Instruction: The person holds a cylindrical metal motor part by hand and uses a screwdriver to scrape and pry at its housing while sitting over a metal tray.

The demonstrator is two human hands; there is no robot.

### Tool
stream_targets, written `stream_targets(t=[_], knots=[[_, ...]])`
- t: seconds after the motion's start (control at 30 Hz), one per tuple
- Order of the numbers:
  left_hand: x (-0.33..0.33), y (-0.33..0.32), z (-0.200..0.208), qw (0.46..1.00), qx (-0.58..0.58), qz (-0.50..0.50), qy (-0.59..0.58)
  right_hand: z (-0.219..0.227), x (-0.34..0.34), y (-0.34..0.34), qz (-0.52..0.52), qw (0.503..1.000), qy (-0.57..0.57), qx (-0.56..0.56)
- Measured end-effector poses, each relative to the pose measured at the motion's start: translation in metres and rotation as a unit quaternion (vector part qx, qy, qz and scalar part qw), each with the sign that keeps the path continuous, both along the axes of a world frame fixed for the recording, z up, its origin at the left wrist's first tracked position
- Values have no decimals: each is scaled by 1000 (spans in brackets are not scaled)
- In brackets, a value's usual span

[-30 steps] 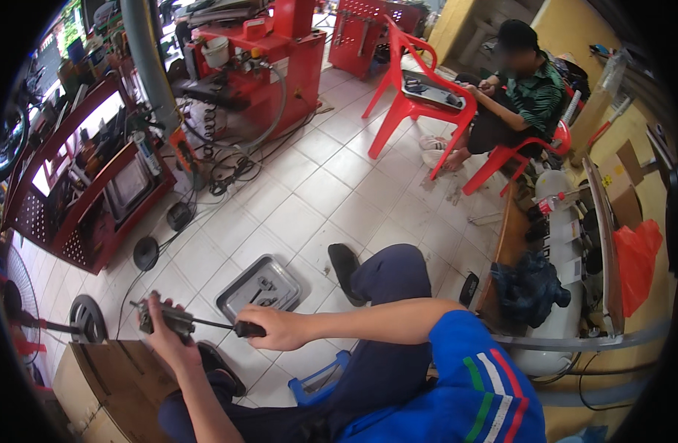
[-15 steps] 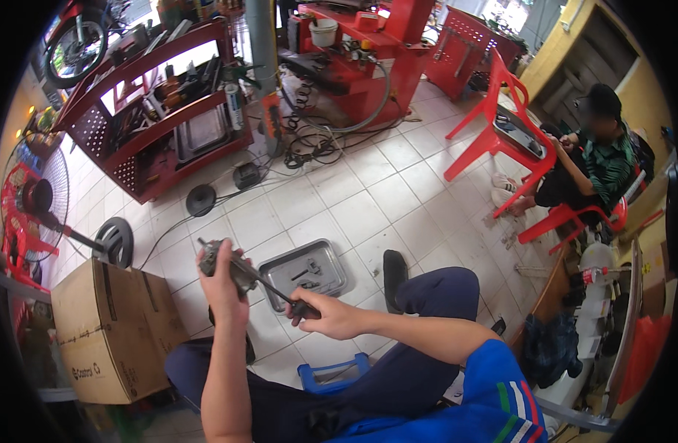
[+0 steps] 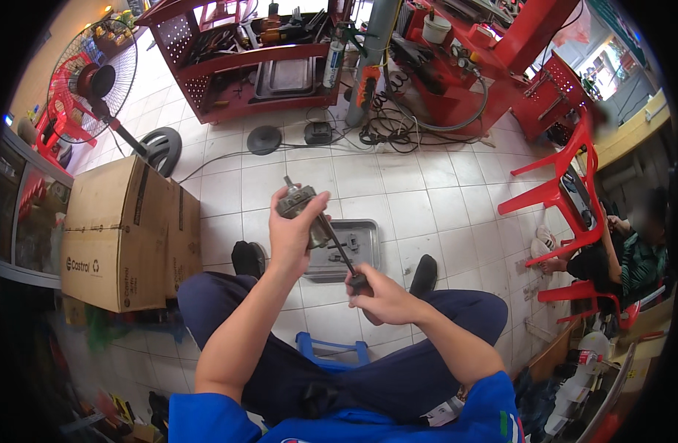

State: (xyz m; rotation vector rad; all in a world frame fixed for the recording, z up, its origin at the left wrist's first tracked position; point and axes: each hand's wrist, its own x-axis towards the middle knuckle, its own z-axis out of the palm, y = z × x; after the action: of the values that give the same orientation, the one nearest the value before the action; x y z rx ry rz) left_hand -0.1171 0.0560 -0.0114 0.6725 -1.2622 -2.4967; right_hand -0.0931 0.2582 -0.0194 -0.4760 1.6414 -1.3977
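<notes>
My left hand [image 3: 288, 240] is wrapped round a grey metal motor-like part [image 3: 297, 200] with a cylindrical body and a short shaft sticking out of its upper end. In my right hand [image 3: 389, 297] is a screwdriver [image 3: 340, 247], its dark handle within my closed fingers. Its long blade runs up and left to the part, beside my left thumb; the tip's exact contact is hidden. Below both hands a metal tray [image 3: 378, 251] rests on the tiled floor. Several small dark metal pieces [image 3: 351, 242] lie in it.
Cardboard boxes [image 3: 117, 221] stand at left, a pedestal fan [image 3: 95, 81] behind them. A red tool cart [image 3: 257, 66] and cables [image 3: 390, 133] are farther ahead. Red chairs [image 3: 553, 196] and a seated person [image 3: 641, 251] are at right. A blue stool [image 3: 331, 354] shows between my knees.
My view has swung toward the right and down, so the surroundings shift in the picture. Both hands keep their hold on the motor-like part and the screwdriver.
</notes>
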Motion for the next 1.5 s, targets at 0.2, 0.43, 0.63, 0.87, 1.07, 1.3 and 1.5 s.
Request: stream_targets(t=[0.2,0.43,0.63,0.87,1.07,1.3,1.5], knots=[[4,5,0,999,-44,-13,-9,1,7,-4,54,998,-10,-19],[-2,-7,3,999,4,32,-12,4,5,-11,-50,984,-148,-86],[-2,-10,9,1000,14,19,-6,-5,1,1,48,902,-422,-78],[-2,-16,14,997,-25,79,-10,18,7,-7,17,980,173,94],[-4,-24,15,996,10,85,11,8,13,-13,-114,983,1,-146],[6,-12,-5,998,-26,65,4,7,5,-6,66,986,-94,123],[2,-24,7,990,-67,120,9,8,-9,11,-14,898,438,34]])
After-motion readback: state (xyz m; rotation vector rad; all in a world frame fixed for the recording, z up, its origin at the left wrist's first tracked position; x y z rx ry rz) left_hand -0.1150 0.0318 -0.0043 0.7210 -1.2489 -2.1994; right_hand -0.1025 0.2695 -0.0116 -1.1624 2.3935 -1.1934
